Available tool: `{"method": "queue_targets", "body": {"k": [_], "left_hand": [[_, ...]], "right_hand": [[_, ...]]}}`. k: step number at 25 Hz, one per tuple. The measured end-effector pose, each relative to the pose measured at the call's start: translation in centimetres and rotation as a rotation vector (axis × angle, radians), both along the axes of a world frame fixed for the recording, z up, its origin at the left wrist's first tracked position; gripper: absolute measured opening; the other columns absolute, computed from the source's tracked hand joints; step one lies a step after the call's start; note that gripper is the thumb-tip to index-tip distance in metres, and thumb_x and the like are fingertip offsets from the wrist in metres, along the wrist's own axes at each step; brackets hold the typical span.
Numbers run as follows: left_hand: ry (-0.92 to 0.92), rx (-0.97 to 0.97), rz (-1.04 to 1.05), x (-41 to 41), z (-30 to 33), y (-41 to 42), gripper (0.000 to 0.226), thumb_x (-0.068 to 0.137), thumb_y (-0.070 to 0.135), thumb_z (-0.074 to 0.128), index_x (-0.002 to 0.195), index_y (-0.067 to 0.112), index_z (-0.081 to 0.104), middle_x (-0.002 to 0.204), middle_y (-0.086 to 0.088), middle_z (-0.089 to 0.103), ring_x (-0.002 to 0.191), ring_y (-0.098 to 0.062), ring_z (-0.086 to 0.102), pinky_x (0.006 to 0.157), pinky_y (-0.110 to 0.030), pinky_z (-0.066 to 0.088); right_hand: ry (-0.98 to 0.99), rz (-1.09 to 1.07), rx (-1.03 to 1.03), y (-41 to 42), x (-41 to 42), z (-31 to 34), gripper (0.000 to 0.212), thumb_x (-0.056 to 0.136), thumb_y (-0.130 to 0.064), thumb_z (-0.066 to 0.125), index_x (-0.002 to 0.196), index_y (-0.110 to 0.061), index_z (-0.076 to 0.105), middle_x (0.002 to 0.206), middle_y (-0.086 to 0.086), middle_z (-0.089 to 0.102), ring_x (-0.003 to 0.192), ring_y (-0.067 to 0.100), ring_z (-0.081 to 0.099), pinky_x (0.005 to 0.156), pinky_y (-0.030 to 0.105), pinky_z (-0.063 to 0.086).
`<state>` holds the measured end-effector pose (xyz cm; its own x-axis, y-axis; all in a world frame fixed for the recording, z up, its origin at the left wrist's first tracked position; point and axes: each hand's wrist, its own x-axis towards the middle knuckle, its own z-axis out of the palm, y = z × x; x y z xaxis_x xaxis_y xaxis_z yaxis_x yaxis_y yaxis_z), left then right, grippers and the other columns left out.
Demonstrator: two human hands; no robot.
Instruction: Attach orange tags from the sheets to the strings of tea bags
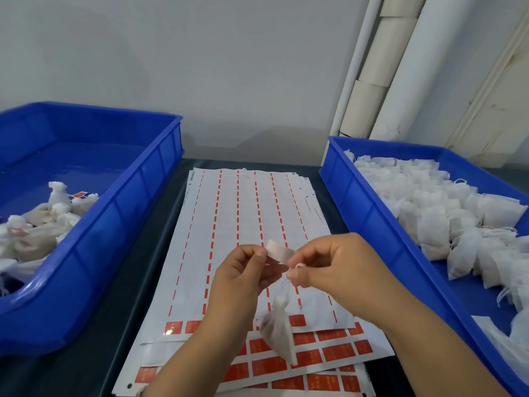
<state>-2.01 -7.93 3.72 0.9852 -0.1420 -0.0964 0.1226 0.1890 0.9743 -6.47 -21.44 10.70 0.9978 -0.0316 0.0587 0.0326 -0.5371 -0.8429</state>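
A tag [277, 251], its pale back showing, is pinched between both hands above the sheets [246, 224]. A filled white tea bag [279, 330] hangs blurred below on its string [286, 285] (barely visible). The top sheet looks mostly stripped, with orange tags left in the near rows [337, 352].

Two blue trays [160, 173] on dark table [160, 253]; white pipes [400, 81] against wall [229, 67]
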Motion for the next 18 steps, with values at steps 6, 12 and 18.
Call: {"method": "queue_targets", "body": {"k": [6, 12, 18], "left_hand": [[0.006, -0.046, -0.081, -0.3, 0.2, 0.1, 0.021, 0.094, 0.026, 0.045, 0.091, 0.014, 0.062, 0.079, 0.002, 0.071, 0.071, -0.02, 0.07, 0.062, -0.02, 0.055], [0.11, -0.069, -0.071, -0.5, 0.4, -0.4, 0.021, 0.094, 0.029, 0.046, 0.088, 0.018, 0.063, 0.074, 0.003, 0.069, 0.059, -0.014, 0.066, 0.053, -0.018, 0.05], [0.128, -0.116, -0.068, -0.6, 0.5, -0.6, 0.02, 0.095, 0.025, 0.045, 0.09, 0.016, 0.062, 0.073, 0.004, 0.069, 0.063, -0.016, 0.067, 0.061, -0.024, 0.054]], "right_hand": [[-0.001, 0.005, -0.031, 0.2, 1.5, -0.4, 0.012, 0.083, -0.034, 0.066, 0.072, -0.037, 0.069, 0.073, -0.023, 0.066, 0.068, -0.004, 0.061, 0.061, 0.005, 0.045], [-0.031, -0.092, 0.033, -0.1, 2.4, -1.2, 0.012, 0.08, -0.032, 0.07, 0.07, -0.037, 0.072, 0.089, -0.021, 0.063, 0.083, -0.005, 0.058, 0.069, 0.013, 0.04], [-0.021, -0.083, 0.082, -0.1, 2.6, -1.4, 0.028, 0.083, -0.029, 0.068, 0.058, -0.041, 0.068, 0.083, -0.023, 0.07, 0.064, -0.015, 0.056, 0.058, 0.005, 0.043]]}}
